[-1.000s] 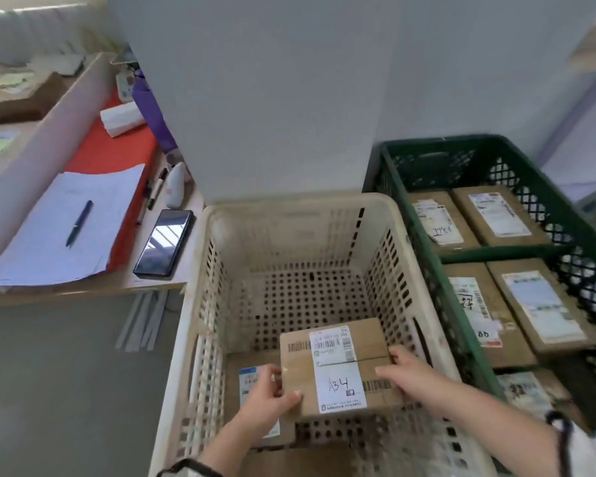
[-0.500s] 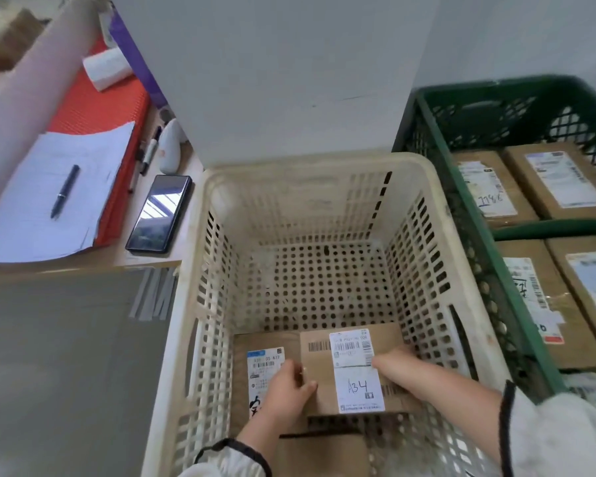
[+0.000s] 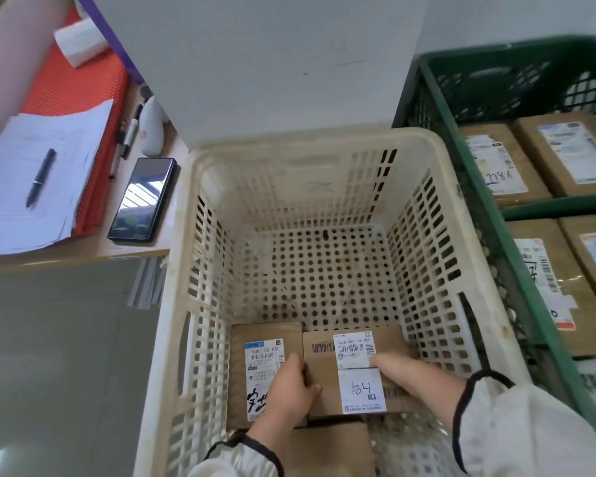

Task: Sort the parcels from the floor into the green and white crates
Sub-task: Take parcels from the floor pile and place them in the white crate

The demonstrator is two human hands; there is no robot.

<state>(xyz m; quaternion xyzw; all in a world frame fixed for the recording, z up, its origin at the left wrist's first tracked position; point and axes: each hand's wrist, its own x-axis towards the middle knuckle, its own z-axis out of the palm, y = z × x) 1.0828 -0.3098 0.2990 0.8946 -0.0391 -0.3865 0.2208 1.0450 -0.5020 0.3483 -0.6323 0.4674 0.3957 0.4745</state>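
**Spotter:** Your left grip (image 3: 289,390) is closed round the left edge of the parcel (image 3: 356,390), with the thumb on top and the fingers tucked down its side.

**Checker:** Your right grip (image 3: 403,370) lies over the right end. The thumb is on the label and the fingers bend over the far right edge, so you hold the parcel between both grips.

**Spotter:** You have it low inside the white crate (image 3: 310,146), at the near right corner. I cannot tell whether it rests on the crate's bottom.

**Checker:** It sits just beside a second parcel (image 3: 255,370) on its left. Your left grip covers part of that one's label.

**Spotter:** The label under your grips has "A34" handwritten on it, with "5028 P071-00 000" printed above a barcode.

**Checker:** The second parcel's label reads "530- 05 A32", with dark handwriting below that I cannot make out.

**Spotter:** The green crate (image 3: 496,51) stands against the white crate on your right and holds more boxes (image 3: 496,166). One has blue handwriting that looks like "1786".

**Checker:** On the worktop (image 3: 83,251) to your left, a phone (image 3: 141,197) lies beside papers (image 3: 21,215) with a pen (image 3: 40,177) on top.
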